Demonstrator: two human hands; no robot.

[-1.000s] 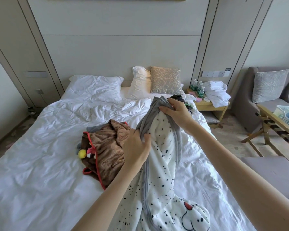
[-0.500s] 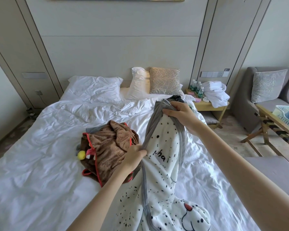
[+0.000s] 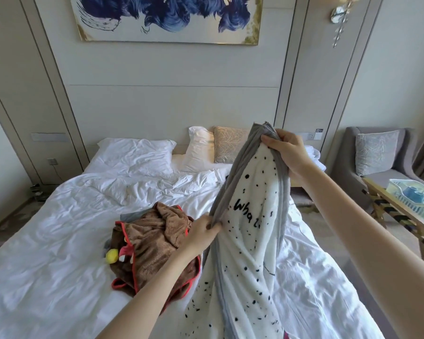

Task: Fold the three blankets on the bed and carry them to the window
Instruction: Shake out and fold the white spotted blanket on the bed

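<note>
Two sets of fingers pinch the same cloth. The right hand's fingers (image 3: pixel 273 140) are curled over the top grey edge of the spotted blanket (image 3: pixel 250 241), and the left hand's fingers (image 3: pixel 212 225) are closed on that grey edge lower down. The right hand (image 3: pixel 289 155) is raised high, about level with the headboard. The left hand (image 3: pixel 201 234) sits lower and nearer the body, so the edge runs slanting between them. The blanket is white with black specks and handwritten black letters, and it hangs from both grips down over the near right side of the bed (image 3: pixel 59 241). Just left of it, touching the left wrist in this view, the brown blanket (image 3: pixel 154 243) with red trim lies crumpled on the rumpled white duvet, a yellow pompom at its left side. White pillows (image 3: pixel 135 152) and a patterned cushion (image 3: pixel 228 143) lean at the headboard. A blue painting (image 3: pixel 169 18) hangs above, and a grey armchair (image 3: pixel 382 152) stands at the right.
</note>
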